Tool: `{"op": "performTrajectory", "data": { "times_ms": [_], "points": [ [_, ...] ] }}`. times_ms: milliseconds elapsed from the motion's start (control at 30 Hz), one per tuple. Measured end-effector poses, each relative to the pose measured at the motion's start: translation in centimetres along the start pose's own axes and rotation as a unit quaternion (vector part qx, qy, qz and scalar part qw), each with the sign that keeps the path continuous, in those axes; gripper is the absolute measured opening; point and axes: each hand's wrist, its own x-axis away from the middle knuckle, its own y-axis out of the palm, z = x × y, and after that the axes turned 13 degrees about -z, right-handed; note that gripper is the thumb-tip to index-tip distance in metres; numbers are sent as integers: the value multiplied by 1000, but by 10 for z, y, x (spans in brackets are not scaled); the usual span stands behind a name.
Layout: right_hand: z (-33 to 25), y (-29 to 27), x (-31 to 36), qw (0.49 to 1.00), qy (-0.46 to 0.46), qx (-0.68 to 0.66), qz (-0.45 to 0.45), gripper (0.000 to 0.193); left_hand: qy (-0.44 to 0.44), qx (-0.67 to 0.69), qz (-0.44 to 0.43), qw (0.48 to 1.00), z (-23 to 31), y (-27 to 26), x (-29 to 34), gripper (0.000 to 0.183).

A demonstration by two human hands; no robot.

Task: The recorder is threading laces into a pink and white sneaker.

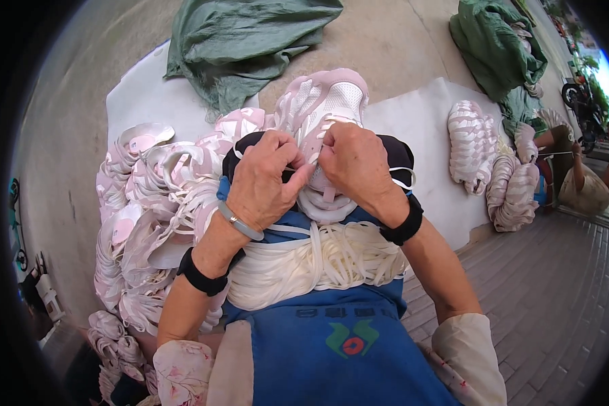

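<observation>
A pale pink and white sneaker upper [326, 203] rests on my lap, its heel toward me. Over its lacing area, my left hand [267, 177] curls its thumb and fingers in, pinching a white shoelace. Close beside it, my right hand [360, 164] is closed against the upper, its fingers pinching lace too; the exact grip is partly hidden. Loose lace ends trail to both sides over my dark-clad knees. Just beyond my hands lies another pink and white sneaker upper [338, 95]. A thick bundle of cream shoelaces [318, 260] lies across my blue apron [298, 338].
A large heap of pink and white uppers [142, 223] is piled at my left. Stacked uppers [471, 145] sit on a white sheet [423, 122] at right. Green sacks [243, 47] lie beyond. Another person [582, 183] sits at far right, near a parked motorbike [578, 101].
</observation>
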Motion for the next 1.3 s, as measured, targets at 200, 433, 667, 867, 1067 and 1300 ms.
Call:
{"op": "performTrajectory", "data": {
  "times_ms": [200, 433, 667, 867, 1067, 1300],
  "points": [
    [24, -26, -17, 870, 94, -381, -299, 25, -25, 21, -14, 999, -9, 3, 2, 13],
    [34, -33, 10, 731, 78, -592, -329, 10, 14, 160, 46, 986, -4, 3, -17, 20],
    [33, -33, 12, 815, 1, -530, -235, 12, 1, 128, -91, 988, -11, 3, -34, 21],
    [26, -9, 16, 950, -107, -294, -6, 13, -22, 137, -82, 987, -10, 7, -40, 16],
    [21, 4, 18, 973, -152, -107, 134, 18, 23, 134, -135, 981, -16, 1, -47, 14],
    [18, 6, 17, 967, -147, -159, 138, 19, -3, 137, -99, 986, -8, 5, -45, 9]
  ]
}}
